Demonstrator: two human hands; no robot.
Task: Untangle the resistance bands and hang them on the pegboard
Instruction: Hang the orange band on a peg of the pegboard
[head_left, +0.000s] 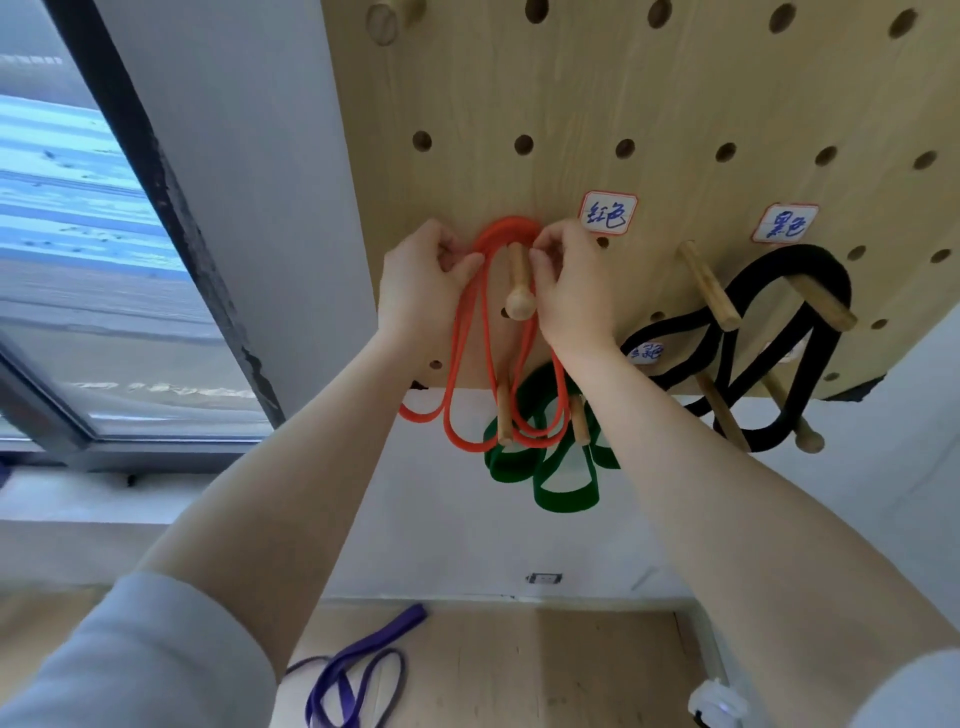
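Note:
An orange-red resistance band (470, 332) loops over a round-headed wooden peg (518, 283) on the wooden pegboard (519, 93). My left hand (423, 283) pinches the band's left side just beside the peg. My right hand (569, 283) pinches its right side, close to the peg. The band's loops hang down below the board's lower edge. A green band (563, 496) hangs on lower pegs behind it. A black band (779, 332) is draped over two pegs to the right. On the floor lies a purple band (358, 670).
Handwritten labels (608, 213) are stuck on the board above the pegs. A window with a dark frame (171, 218) fills the left. A white wall with an outlet (544, 578) lies below the board. A white object (717, 704) sits at the lower right.

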